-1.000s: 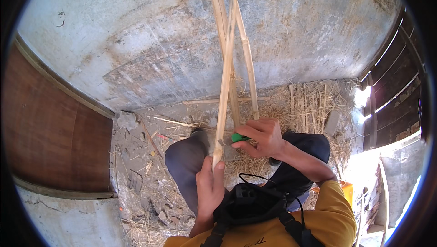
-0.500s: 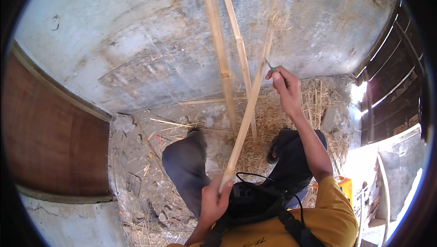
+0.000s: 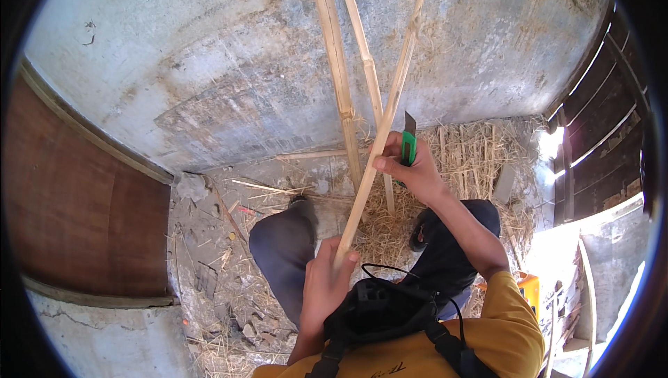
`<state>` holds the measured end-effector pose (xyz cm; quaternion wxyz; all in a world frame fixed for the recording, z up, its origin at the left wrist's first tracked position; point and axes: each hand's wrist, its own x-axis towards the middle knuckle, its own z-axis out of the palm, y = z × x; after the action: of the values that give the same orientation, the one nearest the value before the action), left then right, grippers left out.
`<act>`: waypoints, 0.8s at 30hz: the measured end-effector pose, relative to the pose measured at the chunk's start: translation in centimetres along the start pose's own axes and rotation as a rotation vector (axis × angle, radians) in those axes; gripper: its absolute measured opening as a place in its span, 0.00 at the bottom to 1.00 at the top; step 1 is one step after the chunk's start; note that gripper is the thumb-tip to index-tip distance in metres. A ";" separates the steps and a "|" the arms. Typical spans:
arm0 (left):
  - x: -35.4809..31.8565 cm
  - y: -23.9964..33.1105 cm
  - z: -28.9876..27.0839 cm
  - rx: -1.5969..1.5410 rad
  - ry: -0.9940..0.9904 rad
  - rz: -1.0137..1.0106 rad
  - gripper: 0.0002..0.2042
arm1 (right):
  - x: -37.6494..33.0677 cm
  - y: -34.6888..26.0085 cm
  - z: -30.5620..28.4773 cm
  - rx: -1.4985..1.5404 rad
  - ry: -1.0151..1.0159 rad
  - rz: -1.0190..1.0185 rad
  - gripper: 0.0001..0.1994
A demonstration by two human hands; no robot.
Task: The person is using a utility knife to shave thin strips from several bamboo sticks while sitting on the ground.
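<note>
1. A long pale split bamboo strip [image 3: 379,134] slanted up from the lap toward the wall.
2. The left hand [image 3: 327,287] gripped its lower end.
3. The right hand [image 3: 410,169] pressed its middle while clasping a green-handled utility knife [image 3: 408,143].
4. Two more bamboo strips [image 3: 341,79] leaned on the stained concrete wall [image 3: 209,65].
5. Dry straw [image 3: 473,155] littered the dirt floor [image 3: 209,239] beside a brown wooden board [image 3: 69,204].

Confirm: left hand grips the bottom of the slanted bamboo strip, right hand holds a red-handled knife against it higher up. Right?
Not quite. The head view shows the knife has a green handle, not red. The rest stands: the left hand grips the bottom end of the slanted bamboo strip, and the right hand holds the knife against it higher up.
</note>
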<state>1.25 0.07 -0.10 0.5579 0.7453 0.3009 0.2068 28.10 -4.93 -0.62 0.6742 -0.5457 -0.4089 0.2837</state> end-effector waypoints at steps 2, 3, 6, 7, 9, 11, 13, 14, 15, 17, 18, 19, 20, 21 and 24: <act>0.2 0.1 0.0 -0.077 -0.029 -0.095 0.07 | -0.1 0.2 0.2 0.025 0.020 -0.034 0.12; 0.4 -0.3 0.1 -0.131 -0.030 -0.097 0.07 | -0.1 0.0 0.2 0.032 0.021 -0.031 0.11; 0.4 0.1 0.5 -0.203 0.003 -0.080 0.08 | -0.5 -1.2 0.1 -0.039 -0.012 -0.058 0.10; 0.5 0.3 0.6 -0.212 0.022 -0.070 0.08 | -0.8 -1.6 -0.2 -0.124 -0.049 -0.091 0.11; 0.6 0.5 0.3 -0.243 0.039 -0.089 0.09 | -1.3 -1.3 -0.3 -0.301 -0.091 -0.213 0.14; 0.7 0.7 0.2 -0.264 0.057 -0.094 0.09 | -1.8 0.1 0.3 -0.486 -0.113 -0.388 0.17; 0.8 1.1 0.0 -0.275 0.074 -0.083 0.09 | -2.3 0.7 1.2 -0.541 -0.156 -0.529 0.17; 0.8 1.1 0.0 -0.272 0.078 -0.075 0.09 | -2.5 0.8 1.7 -0.568 -0.177 -0.601 0.18; 0.9 1.0 -0.1 -0.270 0.081 -0.067 0.09 | -2.7 0.8 2.0 -0.610 -0.175 -0.630 0.17; 0.9 1.0 -0.4 -0.266 0.084 -0.053 0.08 | -2.9 0.6 2.5 -0.693 -0.170 -0.688 0.17; 0.9 1.1 -0.5 -0.264 0.084 -0.047 0.08 | -2.9 0.5 2.6 -0.698 -0.172 -0.691 0.16; 0.9 1.1 -0.6 -0.262 0.084 -0.041 0.08 | -3.0 0.4 2.7 -0.704 -0.173 -0.694 0.16; 0.9 1.3 -0.7 -0.261 0.081 -0.043 0.08 | -3.0 0.3 2.8 -0.711 -0.174 -0.696 0.16; 0.8 1.5 -0.9 -0.261 0.079 -0.044 0.08 | -3.0 0.3 2.9 -0.721 -0.159 -0.698 0.16; 0.8 1.8 -0.9 -0.207 0.093 -0.026 0.08 | -3.2 0.0 3.1 -0.755 -0.121 -0.701 0.16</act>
<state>1.65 0.94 1.88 0.6199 0.6693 0.3131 0.2640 23.85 -5.97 -1.21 0.4600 -0.5640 -0.6791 -0.0957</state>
